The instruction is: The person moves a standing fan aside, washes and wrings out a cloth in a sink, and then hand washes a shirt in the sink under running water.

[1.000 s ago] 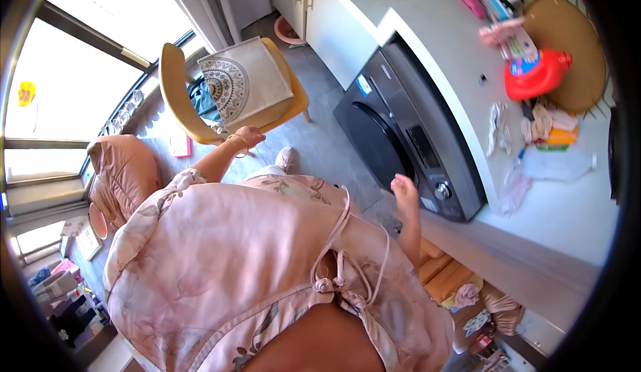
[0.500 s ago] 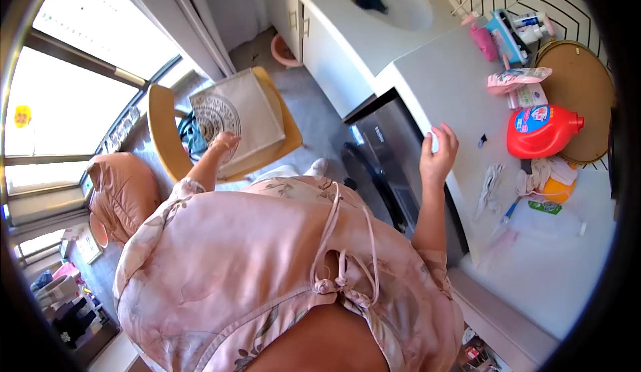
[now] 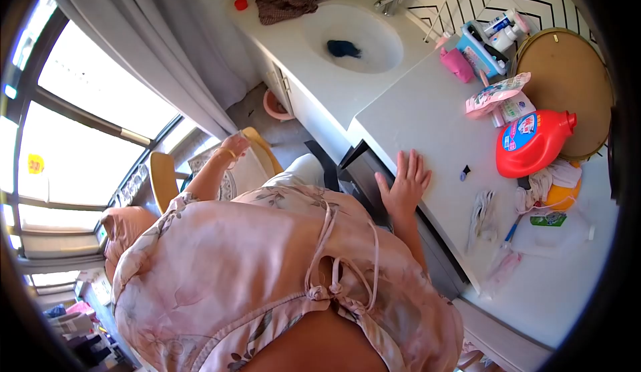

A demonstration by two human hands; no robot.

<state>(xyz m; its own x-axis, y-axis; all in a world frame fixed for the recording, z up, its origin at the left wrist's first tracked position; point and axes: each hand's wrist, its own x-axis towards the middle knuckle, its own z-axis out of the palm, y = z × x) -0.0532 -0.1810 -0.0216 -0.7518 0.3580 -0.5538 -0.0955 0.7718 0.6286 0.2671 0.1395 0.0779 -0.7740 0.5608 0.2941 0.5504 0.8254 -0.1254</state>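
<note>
Right hand [image 3: 404, 183] is spread at the front edge of the pale counter [image 3: 414, 115], fingers fanned wide, gripping nothing. That counter sits in front and to the right of the body, long axis slanting upper left to lower right. Red jug [image 3: 531, 145] on it has its cap aimed upper right. Left hand [image 3: 234, 148] is by the chair [image 3: 162, 179], can't tell its grip

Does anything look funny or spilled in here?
A dark, crumpled thing lies in the sink, maybe a cloth; that looks a bit odd because it's bunched up there alone. A small dark scrap also sits by itself on the counter. I can't see any spill.
</note>
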